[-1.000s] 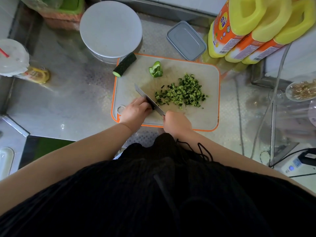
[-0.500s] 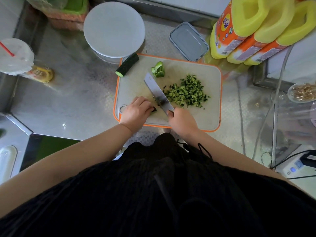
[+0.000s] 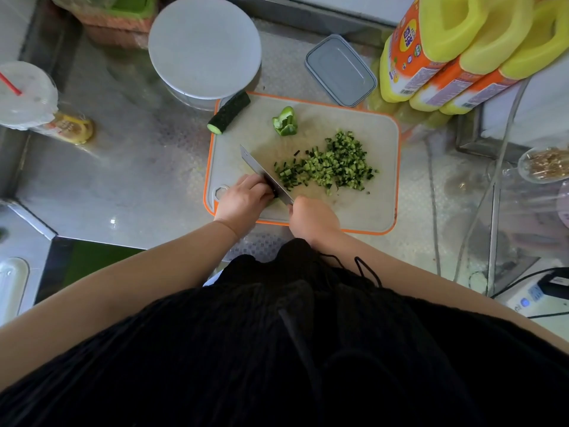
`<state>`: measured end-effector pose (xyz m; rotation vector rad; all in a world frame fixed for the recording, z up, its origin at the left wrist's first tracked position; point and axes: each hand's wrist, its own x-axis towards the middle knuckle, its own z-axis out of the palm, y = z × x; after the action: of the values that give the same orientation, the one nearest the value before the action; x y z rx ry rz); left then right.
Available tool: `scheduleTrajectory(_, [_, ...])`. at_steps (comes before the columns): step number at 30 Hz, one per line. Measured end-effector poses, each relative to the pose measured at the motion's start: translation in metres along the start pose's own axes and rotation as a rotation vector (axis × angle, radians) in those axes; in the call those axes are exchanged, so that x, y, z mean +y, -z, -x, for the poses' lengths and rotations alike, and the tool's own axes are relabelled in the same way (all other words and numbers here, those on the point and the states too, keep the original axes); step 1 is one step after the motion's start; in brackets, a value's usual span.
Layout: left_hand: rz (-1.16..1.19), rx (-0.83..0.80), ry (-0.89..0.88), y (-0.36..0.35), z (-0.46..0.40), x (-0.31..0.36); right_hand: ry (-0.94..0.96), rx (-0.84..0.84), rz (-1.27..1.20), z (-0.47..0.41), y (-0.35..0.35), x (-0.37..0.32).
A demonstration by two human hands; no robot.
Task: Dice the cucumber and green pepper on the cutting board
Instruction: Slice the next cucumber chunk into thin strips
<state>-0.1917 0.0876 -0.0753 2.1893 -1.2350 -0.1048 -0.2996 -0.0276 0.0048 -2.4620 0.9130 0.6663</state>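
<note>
An orange-rimmed cutting board [image 3: 363, 211] lies on the steel counter. A pile of diced cucumber [image 3: 331, 166] covers its middle. A dark cucumber piece [image 3: 228, 113] lies across the board's far left corner, and a green pepper piece [image 3: 285, 121] sits beside it. My right hand [image 3: 312, 218] grips the handle of a knife [image 3: 264, 174] whose blade is down on the board. My left hand [image 3: 244, 198] has its fingers curled on cucumber strips right against the blade; the strips are almost hidden under the fingers.
A round white lid [image 3: 204, 46] covers a container behind the board. A grey lidded box [image 3: 340, 70] and three yellow bottles [image 3: 446, 47] stand at the back right. A lidded cup with a red straw [image 3: 24, 94] is at the left. Cables run down the right side.
The knife blade was lifted and tilted flat half a second ago; now it is back down, edge on the board, beside my left fingers. The diced pile has spread leftward.
</note>
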Motion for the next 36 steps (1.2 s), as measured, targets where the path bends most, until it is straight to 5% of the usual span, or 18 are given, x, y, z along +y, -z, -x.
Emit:
scheduleTrajectory(10, [-0.071,0.005,-0.046,0.007,-0.001,0.005,-0.117,-0.008,-0.333,-0.012,0.003,0.015])
scheduleTrajectory(19, [-0.051,-0.009,-0.052,0.006,0.006,0.0,0.046,0.048,-0.067,0.006,0.005,0.006])
scheduleTrajectory(25, [-0.014,-0.022,-0.042,0.001,0.007,-0.006,-0.009,-0.012,0.021,0.002,0.001,0.0])
scheduleTrajectory(36, [-0.027,-0.009,-0.064,0.001,0.008,-0.007,-0.109,-0.03,-0.292,-0.009,0.003,0.009])
